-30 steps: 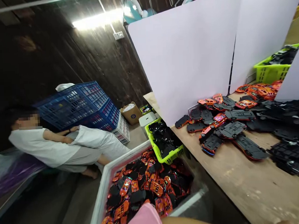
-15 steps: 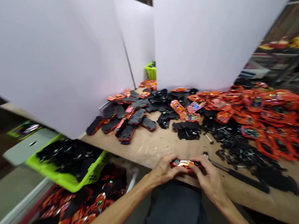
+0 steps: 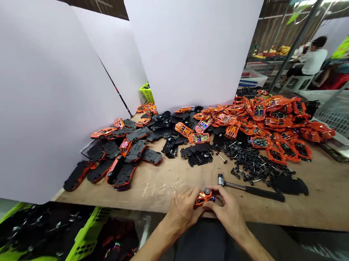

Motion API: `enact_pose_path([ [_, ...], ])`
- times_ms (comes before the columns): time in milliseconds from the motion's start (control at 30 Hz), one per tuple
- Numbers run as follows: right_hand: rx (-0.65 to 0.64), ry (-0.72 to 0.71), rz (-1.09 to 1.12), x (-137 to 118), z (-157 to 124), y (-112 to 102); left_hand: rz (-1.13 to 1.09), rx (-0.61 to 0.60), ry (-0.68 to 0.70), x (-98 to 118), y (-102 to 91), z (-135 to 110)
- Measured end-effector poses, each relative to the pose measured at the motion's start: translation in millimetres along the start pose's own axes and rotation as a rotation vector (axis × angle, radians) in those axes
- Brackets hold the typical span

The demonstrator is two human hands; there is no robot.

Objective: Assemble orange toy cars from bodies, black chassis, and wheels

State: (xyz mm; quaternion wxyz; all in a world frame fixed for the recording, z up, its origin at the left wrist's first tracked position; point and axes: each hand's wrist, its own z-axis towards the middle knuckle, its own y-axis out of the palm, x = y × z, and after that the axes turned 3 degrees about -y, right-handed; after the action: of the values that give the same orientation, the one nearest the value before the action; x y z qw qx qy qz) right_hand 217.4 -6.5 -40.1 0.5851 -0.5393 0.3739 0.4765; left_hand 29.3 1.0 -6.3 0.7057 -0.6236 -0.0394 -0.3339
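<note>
Hands point(image 3: 183, 212) cup orange toy car point(image 3: 203, 197) at bench edge point(image 3: 122, 207), hammer point(image 3: 250, 190) just right.

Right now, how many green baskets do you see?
2. One basket sits below the table edge at left, holding black parts; the other basket stands far back behind a white board. A green shape at far right may be a third; I cannot tell.

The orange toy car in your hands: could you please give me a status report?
Left hand, right hand holding orange toy car. Hammer to the right, clear of hands.
</note>
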Motion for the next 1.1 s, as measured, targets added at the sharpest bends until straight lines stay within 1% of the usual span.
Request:
enact_pose_path([
  [67,0.058,-0.032,-0.039,1,-1,5,0.014,0.075,0.005,-2,7.8,-2],
  [167,0.138,-0.162,-0.103,-5,-3,6,-0.056,0.171,-0.038,-4,9.1,-8],
  [233,0.106,-0.234,-0.099,-12,-4,2,-0.192,0.202,-0.106,-3,4.1,-10],
  [267,0.078,-0.256,-0.095,-16,-5,-1,-0.291,0.229,-0.171,0,0.9,-10],
  [333,0.052,-0.272,-0.09,-22,-8,-5,-0.581,0.304,-0.351,10,-3.9,-10],
  [400,0.056,-0.273,-0.08,-23,-10,-4,-0.987,0.36,-0.525,25,-3.6,-7],
  [433,0.067,-0.276,-0.073,-22,-10,-2,-1.206,0.373,-0.578,33,-1.2,-5],
  [467,0.083,-0.283,-0.07,-21,-10,2,-1.402,0.378,-0.599,40,2.0,-3],
  [500,0.105,-0.295,-0.074,-20,-9,4,-1.553,0.391,-0.602,46,5.2,-1],
  [533,0.125,-0.31,-0.088,-19,-7,6,-1.653,0.39,-0.595,49,7.6,0],
  [567,0.137,-0.33,-0.11,-19,-5,5,-1.699,0.383,-0.581,49,8.5,0],
  [600,0.127,-0.353,-0.136,-20,-2,3,-1.69,0.362,-0.563,47,7.5,0],
  [633,0.081,-0.375,-0.166,-22,0,-3,-1.63,0.323,-0.538,43,4.8,-2],
  [700,-0.073,-0.414,-0.232,-27,4,-16,-1.395,0.214,-0.478,32,-2.9,-6],
  [767,-0.211,-0.422,-0.293,-32,7,-28,-1.127,0.138,-0.439,22,-8.6,-11],
  [833,-0.277,-0.407,-0.316,-34,11,-34,-0.938,0.099,-0.443,17,-8.8,-13],
  [900,-0.287,-0.36,-0.294,-34,14,-36,-0.856,0.11,-0.489,17,-4.8,-14],
  [967,-0.275,-0.279,-0.259,-31,16,-34,-0.84,0.119,-0.531,19,-0.2,-15],
  [1033,-0.266,-0.19,-0.228,-26,15,-32,-0.846,0.109,-0.527,21,3.4,-15],
  [1100,-0.218,-0.149,-0.18,-20,11,-27,-0.847,0.093,-0.486,20,5.8,-16],
])
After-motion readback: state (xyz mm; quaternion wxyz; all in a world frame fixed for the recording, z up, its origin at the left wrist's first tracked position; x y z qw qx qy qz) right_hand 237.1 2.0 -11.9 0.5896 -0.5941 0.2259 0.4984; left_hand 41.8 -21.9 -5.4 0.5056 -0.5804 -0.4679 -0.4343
